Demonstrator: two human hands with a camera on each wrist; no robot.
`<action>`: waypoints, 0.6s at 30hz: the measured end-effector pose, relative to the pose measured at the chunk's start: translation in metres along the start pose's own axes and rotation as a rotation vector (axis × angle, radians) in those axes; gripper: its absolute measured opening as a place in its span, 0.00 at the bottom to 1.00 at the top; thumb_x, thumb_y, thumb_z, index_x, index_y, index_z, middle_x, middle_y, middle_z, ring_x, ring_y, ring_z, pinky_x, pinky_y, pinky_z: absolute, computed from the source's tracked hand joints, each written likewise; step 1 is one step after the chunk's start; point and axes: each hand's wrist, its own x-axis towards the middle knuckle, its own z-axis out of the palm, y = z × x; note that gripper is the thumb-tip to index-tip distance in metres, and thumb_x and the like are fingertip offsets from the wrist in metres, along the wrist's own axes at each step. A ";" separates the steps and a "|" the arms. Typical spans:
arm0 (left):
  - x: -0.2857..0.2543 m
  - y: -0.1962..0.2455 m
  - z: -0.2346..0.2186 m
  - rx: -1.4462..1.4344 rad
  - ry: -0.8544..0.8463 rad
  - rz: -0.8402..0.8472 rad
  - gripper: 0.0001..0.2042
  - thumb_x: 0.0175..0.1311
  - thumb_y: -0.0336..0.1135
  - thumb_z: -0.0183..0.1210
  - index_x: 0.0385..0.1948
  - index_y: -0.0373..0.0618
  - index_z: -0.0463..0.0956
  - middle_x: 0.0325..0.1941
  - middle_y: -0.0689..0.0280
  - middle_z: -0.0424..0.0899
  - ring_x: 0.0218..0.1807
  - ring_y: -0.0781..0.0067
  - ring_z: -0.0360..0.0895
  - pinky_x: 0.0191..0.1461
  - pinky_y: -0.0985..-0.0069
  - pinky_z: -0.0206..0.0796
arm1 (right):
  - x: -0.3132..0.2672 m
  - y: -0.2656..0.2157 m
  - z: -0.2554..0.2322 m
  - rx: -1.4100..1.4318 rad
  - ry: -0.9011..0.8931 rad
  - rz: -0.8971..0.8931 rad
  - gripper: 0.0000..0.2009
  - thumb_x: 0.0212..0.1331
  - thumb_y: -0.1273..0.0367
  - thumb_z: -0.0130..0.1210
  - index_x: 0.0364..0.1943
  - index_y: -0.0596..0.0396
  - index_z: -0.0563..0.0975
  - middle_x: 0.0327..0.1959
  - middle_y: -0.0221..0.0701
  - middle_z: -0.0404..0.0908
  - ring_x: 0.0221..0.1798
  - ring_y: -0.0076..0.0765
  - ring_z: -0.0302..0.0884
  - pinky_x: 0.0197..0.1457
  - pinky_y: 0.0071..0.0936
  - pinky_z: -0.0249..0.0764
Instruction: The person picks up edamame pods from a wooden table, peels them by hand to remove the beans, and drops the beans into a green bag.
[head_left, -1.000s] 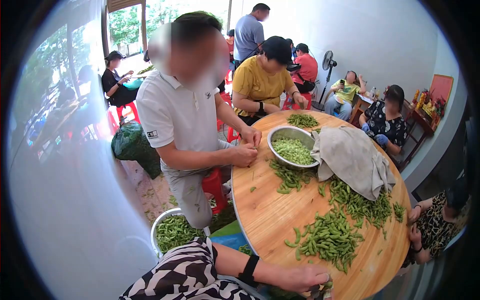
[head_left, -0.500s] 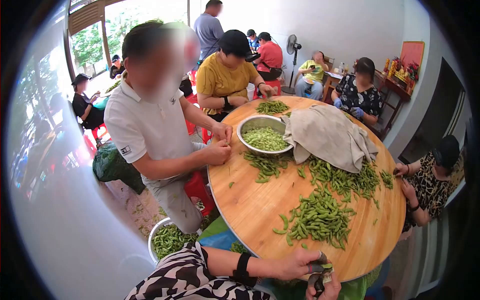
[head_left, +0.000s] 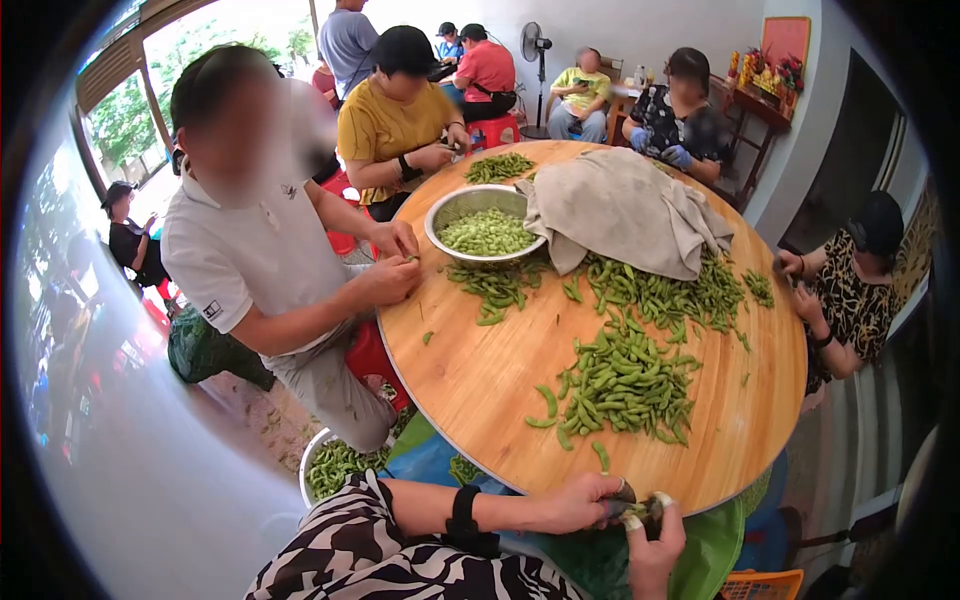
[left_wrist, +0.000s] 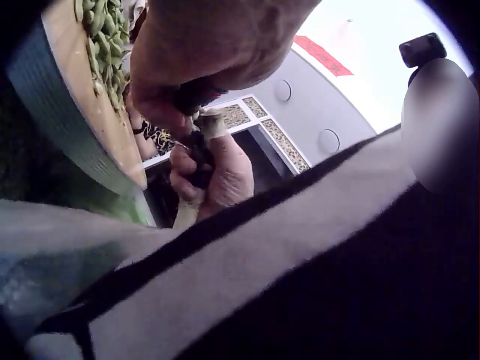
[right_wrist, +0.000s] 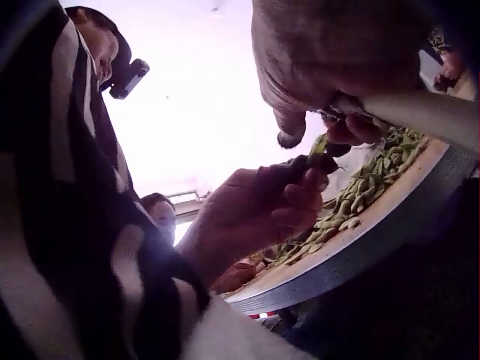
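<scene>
Just over the near table edge, my left hand [head_left: 585, 503] and my right hand [head_left: 657, 550] meet around a green soybean pod [right_wrist: 320, 148]. Left finger and thumb pinch the pod from one side. In the right wrist view, my right fingers [right_wrist: 352, 129] curl at its upper end. Dark covers wrap some fingertips, and pale tape wraps others. Much of the pod is hidden by the fingers. Beyond the hands lies a heap of soybean pods [head_left: 630, 385], with one loose pod [head_left: 600, 457] nearest to the left hand.
A metal bowl [head_left: 436, 222] of shelled beans and a grey cloth [head_left: 630, 210] over more pods occupy the round table [head_left: 480, 380]. A person in white [head_left: 255, 250] sits at the left; others sit around. A tub of pods [head_left: 340, 468] stands on the floor.
The head view has shifted, so the table appears further left and higher. My right hand has come into view and joined the left at the pod.
</scene>
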 end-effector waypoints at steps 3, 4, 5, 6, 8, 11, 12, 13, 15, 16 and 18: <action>-0.002 0.003 -0.002 0.038 -0.024 0.011 0.10 0.61 0.24 0.51 0.43 0.39 0.75 0.26 0.65 0.78 0.27 0.79 0.74 0.30 0.80 0.66 | 0.005 0.003 -0.005 -0.130 -0.091 -0.119 0.15 0.50 0.74 0.58 0.42 0.61 0.72 0.30 0.37 0.72 0.29 0.39 0.71 0.31 0.31 0.69; -0.001 0.001 -0.003 0.035 -0.028 0.003 0.10 0.61 0.24 0.51 0.43 0.39 0.75 0.26 0.65 0.78 0.27 0.79 0.74 0.30 0.80 0.66 | 0.006 0.007 -0.005 -0.157 -0.131 -0.214 0.14 0.54 0.70 0.57 0.43 0.60 0.72 0.29 0.41 0.72 0.25 0.44 0.72 0.25 0.35 0.69; -0.001 -0.002 -0.004 0.102 -0.037 0.011 0.15 0.58 0.22 0.49 0.48 0.40 0.74 0.27 0.67 0.78 0.28 0.80 0.74 0.31 0.80 0.67 | 0.004 0.009 -0.004 -0.157 -0.133 -0.199 0.14 0.54 0.70 0.57 0.43 0.60 0.72 0.29 0.41 0.72 0.25 0.44 0.72 0.25 0.35 0.69; -0.001 -0.005 -0.004 0.165 -0.054 0.013 0.20 0.55 0.19 0.46 0.52 0.40 0.73 0.28 0.69 0.78 0.28 0.81 0.73 0.32 0.80 0.68 | 0.003 0.006 -0.002 -0.200 -0.139 -0.211 0.15 0.50 0.72 0.58 0.43 0.62 0.71 0.31 0.44 0.71 0.30 0.51 0.72 0.30 0.40 0.70; -0.002 -0.001 -0.005 0.091 -0.063 -0.132 0.20 0.55 0.20 0.47 0.51 0.40 0.73 0.27 0.69 0.78 0.28 0.81 0.74 0.30 0.80 0.68 | -0.002 0.007 -0.001 -0.273 -0.152 -0.218 0.17 0.46 0.74 0.59 0.42 0.65 0.71 0.33 0.47 0.70 0.34 0.58 0.71 0.35 0.44 0.71; -0.003 -0.003 0.000 0.028 -0.050 -0.290 0.16 0.57 0.21 0.48 0.48 0.38 0.74 0.28 0.66 0.80 0.27 0.80 0.77 0.26 0.81 0.71 | -0.008 0.012 0.000 -0.268 -0.212 -0.169 0.18 0.43 0.74 0.59 0.41 0.65 0.70 0.34 0.48 0.70 0.34 0.60 0.71 0.35 0.44 0.71; -0.003 -0.007 0.002 -0.004 -0.045 -0.300 0.14 0.57 0.20 0.48 0.45 0.36 0.74 0.29 0.65 0.80 0.27 0.79 0.77 0.26 0.81 0.71 | -0.012 0.015 0.002 -0.267 -0.190 -0.176 0.17 0.43 0.75 0.58 0.40 0.65 0.69 0.33 0.48 0.69 0.34 0.60 0.71 0.35 0.45 0.71; -0.003 -0.004 0.002 -0.005 -0.066 -0.326 0.13 0.57 0.20 0.48 0.43 0.35 0.74 0.30 0.63 0.80 0.27 0.78 0.77 0.26 0.80 0.71 | -0.013 0.017 0.002 -0.270 -0.222 -0.152 0.17 0.43 0.76 0.57 0.39 0.65 0.69 0.34 0.49 0.69 0.34 0.60 0.71 0.35 0.46 0.71; -0.002 0.007 0.004 -0.015 -0.083 -0.372 0.12 0.57 0.20 0.48 0.43 0.35 0.74 0.30 0.63 0.80 0.27 0.77 0.77 0.26 0.80 0.71 | -0.013 0.020 0.003 -0.253 -0.189 -0.109 0.16 0.43 0.76 0.57 0.39 0.65 0.69 0.33 0.49 0.69 0.34 0.60 0.72 0.35 0.45 0.71; -0.003 0.009 0.005 -0.013 -0.058 -0.386 0.12 0.56 0.20 0.48 0.42 0.35 0.74 0.30 0.62 0.80 0.27 0.77 0.76 0.26 0.80 0.70 | -0.017 0.022 0.004 -0.225 -0.167 -0.118 0.15 0.43 0.76 0.57 0.38 0.65 0.69 0.33 0.49 0.69 0.33 0.59 0.72 0.34 0.45 0.71; -0.002 0.010 0.005 -0.035 -0.080 -0.400 0.12 0.56 0.20 0.48 0.42 0.35 0.74 0.30 0.62 0.80 0.27 0.77 0.76 0.26 0.80 0.70 | -0.018 0.021 0.003 -0.208 -0.145 -0.092 0.14 0.43 0.76 0.57 0.36 0.64 0.69 0.31 0.47 0.70 0.31 0.58 0.72 0.33 0.44 0.71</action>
